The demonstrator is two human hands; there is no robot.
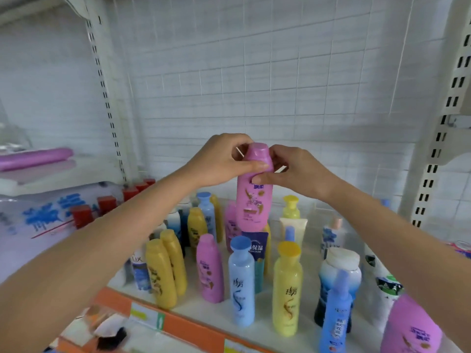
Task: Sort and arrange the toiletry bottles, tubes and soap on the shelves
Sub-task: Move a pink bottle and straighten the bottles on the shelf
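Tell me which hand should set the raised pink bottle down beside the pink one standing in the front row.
Left, probably. The left hand wraps the raised pink bottle near its cap, thumb across the front, and the standing pink bottle is on its side. The right hand only pinches it with its fingers.

Both forearms are bare to the frame's edge, with no sleeves showing. The left hand (219, 161) and right hand (298, 171) wear no gloves, rings or watch.
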